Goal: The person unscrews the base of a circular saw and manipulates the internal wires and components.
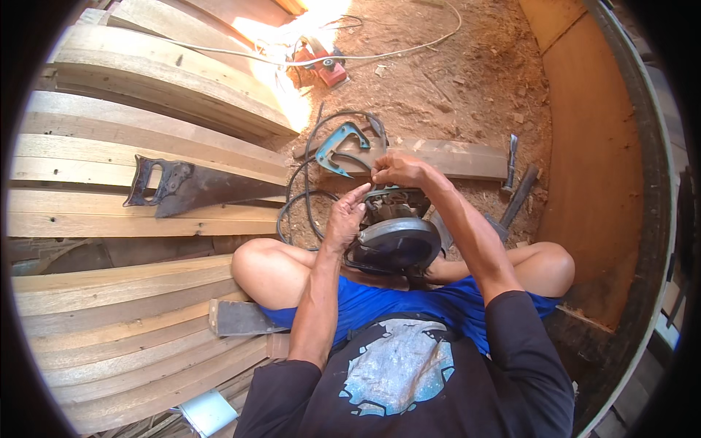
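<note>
A circular saw (401, 237) with a dark round blade guard stands between my bent legs, its upper housing uncovered so that the inner parts show. My left hand (346, 219) is at the saw's left side, fingers bent and the index fingertip near the top. From the right, my right hand (400, 170) reaches over the top, thumb and fingers pinched together. What either hand pinches is too small to make out. Just beyond them lies a loose teal handle cover (337, 150), beside a coiled black cord (309, 191).
A handsaw (201, 187) lies on stacked timber beams (80, 219) at the left. A plank (453, 159), a chisel-like tool (510, 162) and a hammer (520, 197) are ahead and right. A red power tool (325, 67) sits farther off by a pale cable (394, 53). A wooden panel (595, 146) borders the right.
</note>
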The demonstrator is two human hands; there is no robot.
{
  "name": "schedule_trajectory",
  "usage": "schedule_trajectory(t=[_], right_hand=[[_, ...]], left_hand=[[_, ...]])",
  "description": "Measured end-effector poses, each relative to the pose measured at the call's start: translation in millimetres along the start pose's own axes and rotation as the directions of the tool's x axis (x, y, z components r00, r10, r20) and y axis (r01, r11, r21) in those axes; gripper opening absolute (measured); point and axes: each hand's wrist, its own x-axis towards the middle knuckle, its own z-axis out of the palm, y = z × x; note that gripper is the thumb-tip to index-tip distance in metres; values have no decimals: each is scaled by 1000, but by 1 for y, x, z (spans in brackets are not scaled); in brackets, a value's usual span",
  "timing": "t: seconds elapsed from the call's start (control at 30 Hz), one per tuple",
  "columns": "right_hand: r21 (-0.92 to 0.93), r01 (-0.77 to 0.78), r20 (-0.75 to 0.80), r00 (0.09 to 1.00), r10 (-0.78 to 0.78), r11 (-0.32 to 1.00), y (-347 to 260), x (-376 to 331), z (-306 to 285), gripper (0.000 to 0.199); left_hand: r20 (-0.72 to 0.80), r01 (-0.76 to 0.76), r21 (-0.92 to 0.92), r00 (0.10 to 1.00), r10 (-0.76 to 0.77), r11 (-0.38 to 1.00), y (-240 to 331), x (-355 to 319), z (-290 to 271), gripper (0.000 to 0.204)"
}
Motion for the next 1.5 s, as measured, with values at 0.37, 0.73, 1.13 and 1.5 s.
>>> schedule_trajectory(t=[0.37, 0.73, 1.13, 1.5], right_hand=[[157, -23, 274, 961, -21, 987, -2, 8, 8, 13], [-37, -9, 151, 988, 14, 999, -2, -15, -1, 26], [49, -304, -173, 936, 308, 951, -4, -14, -1, 42], [22, -408, -59, 911, 409, 913, 10, 15, 6, 46]], left_hand=[[210, 65, -49, 976, -53, 997, 6, -3, -11, 50], [110, 46, -6, 993, -45, 999, 15, -6, 2, 42], [154, 79, -88, 986, -65, 993, 6, 5, -9, 41], [116, 103, -42, 989, -97, 994, 4, 0, -7, 37]])
